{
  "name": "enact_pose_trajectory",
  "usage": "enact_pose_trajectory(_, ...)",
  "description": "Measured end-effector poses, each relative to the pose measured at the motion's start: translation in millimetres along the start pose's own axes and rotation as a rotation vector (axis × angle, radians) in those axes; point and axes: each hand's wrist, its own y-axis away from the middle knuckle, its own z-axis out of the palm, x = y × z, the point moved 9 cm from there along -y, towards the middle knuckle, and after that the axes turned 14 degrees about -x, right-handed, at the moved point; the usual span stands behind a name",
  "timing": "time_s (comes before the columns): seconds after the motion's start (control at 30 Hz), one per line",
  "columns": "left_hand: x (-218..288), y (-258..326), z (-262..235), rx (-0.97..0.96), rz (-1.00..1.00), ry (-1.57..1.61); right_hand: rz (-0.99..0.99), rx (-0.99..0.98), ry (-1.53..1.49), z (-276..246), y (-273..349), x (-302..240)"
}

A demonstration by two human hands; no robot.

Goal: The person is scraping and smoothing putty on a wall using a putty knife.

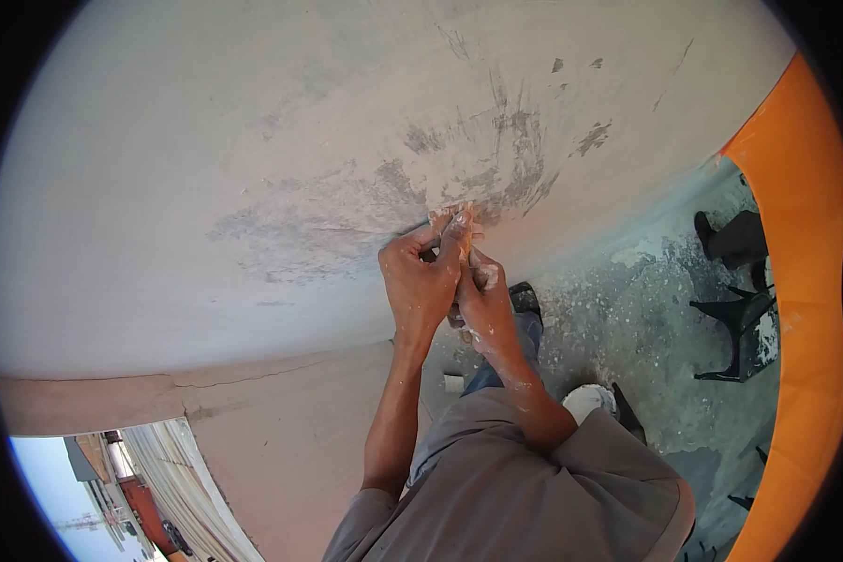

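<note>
Both of my hands meet in front of a pale, patchy wall [328,122], close to grey areas where its coating is worn or scraped. My left hand [416,286] is closed, with thumb and fingertips pinched around a small, crusty tan-orange piece [467,214]. Just below and to the right, my right hand [483,292] is closed too, its fingers curled up against the same piece. White smears mark the fingers and the right wrist. The piece's kind cannot be made out, since the fingers cover much of it.
Orange fabric [810,281] hangs along the right side. On the white-spattered floor [628,309] stand a black legged object [738,332] and another person's dark shoe [704,232]. A white round object [588,401] lies near my legs. An opening at lower left shows the outdoors.
</note>
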Motion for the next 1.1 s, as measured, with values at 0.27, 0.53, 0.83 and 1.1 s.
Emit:
enact_pose_trajectory(0.27, -28, 5, 38, 0.021, -0.048, 0.483, -0.14, -0.001, 0.537, -35, 8, -31)
enact_pose_trajectory(0.53, -19, 3, 18, 0.008, -0.074, 0.205, -0.191, -0.014, 0.27, -27, -4, 10)
enact_pose_trajectory(0.83, 25, -2, 7, -0.021, -0.05, -0.1, 0.004, -0.056, -0.287, 5, -2, 9)
enact_pose_trajectory(1.1, -26, -4, 55, -0.142, -0.113, 0.492, -0.195, -0.003, 0.428, -58, 0, -13)
